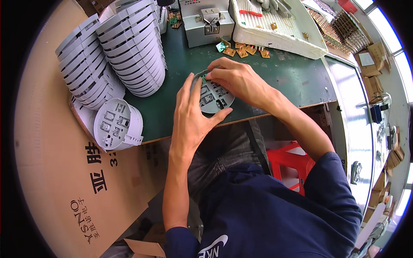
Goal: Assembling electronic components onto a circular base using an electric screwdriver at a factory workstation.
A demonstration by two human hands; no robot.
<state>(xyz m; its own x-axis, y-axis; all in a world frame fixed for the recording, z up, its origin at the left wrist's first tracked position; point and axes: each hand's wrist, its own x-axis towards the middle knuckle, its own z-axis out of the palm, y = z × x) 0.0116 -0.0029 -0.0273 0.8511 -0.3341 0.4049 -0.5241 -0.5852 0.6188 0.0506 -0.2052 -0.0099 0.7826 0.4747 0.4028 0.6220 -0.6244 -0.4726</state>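
Note:
A round grey plastic housing (208,103) with square cut-outs lies near the front edge of the green bench. My left hand (189,116) is wrapped round it, fingers along its left side and thumb at the near right rim. My right hand (241,81) reaches over the far rim with its fingertips pinched together. At those fingertips a small green circuit board (204,79) shows at the housing's upper left, partly covered by fingers of both hands. Some dark and metal parts sit in the housing's cut-outs.
Tall stacks of grey housings (131,47) stand at the left, with a single tilted housing (112,122) nearer. Several small circuit boards (241,51) lie beyond my hands, before a metal machine (207,26) and a white foam tray (279,36). A red stool (290,161) stands below.

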